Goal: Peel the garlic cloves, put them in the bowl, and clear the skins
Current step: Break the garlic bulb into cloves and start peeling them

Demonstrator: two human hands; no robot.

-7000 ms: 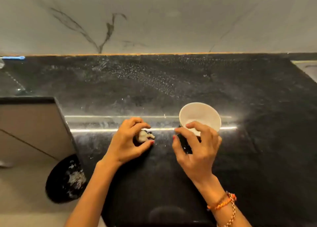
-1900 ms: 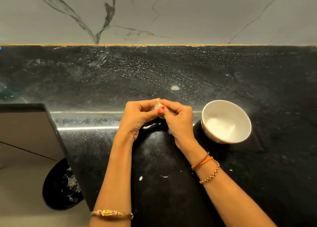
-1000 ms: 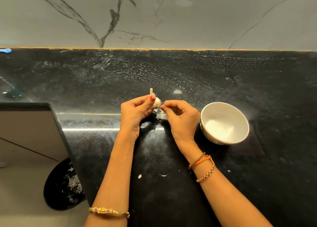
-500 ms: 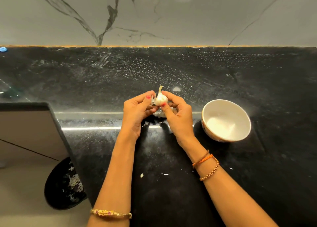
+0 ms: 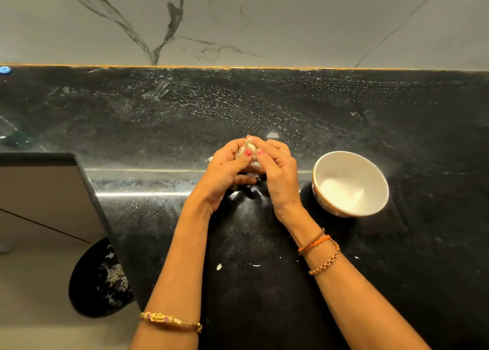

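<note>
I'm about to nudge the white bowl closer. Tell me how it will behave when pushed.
The bowl looks like glazed ceramic, so probably stiff and breakable. It seems empty, so likely light enough to slide on the polished countertop. Its body narrows downward, so a high push might tip it.

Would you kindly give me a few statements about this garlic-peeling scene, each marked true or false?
1. Both the left hand and the right hand hold the pale garlic bulb. True.
2. The round white ceramic bowl holds peeled cloves. False: no cloves show in it.
3. The bowl stands to the right of the hands. True.
4. The black stone counter bears no skin scraps. False: small white scraps lie near the forearms.
5. The right hand rests on the bowl. False: it is apart from the bowl.
</note>
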